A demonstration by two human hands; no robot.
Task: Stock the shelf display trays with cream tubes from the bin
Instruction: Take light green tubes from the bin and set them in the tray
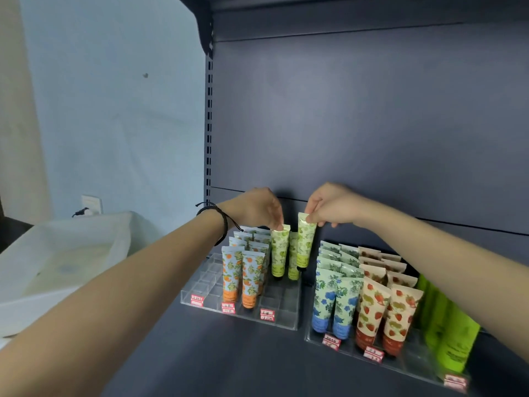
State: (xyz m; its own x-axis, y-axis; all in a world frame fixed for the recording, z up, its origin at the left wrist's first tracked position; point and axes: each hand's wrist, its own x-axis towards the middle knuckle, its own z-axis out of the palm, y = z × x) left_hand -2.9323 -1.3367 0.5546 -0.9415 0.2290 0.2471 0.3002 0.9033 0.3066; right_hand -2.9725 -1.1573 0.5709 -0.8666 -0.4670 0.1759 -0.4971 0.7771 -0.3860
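My left hand [256,207] pinches the top of a green-patterned cream tube [279,253] standing upright in the clear left display tray [286,319]. My right hand [332,206] pinches the top of a second green tube [305,242], held a little higher, cap down, just right of the first. A third green tube [293,259] stands between them. Orange-patterned tubes [243,273] fill two columns to the left of the green ones. The white bin [61,263] sits at the far left.
A second clear tray [415,359] on the right holds rows of blue-flower tubes [333,293], strawberry tubes [385,308] and plain lime-green tubes [449,330]. Red price labels line both trays' fronts. The dark shelf back panel rises behind; an upper shelf overhangs.
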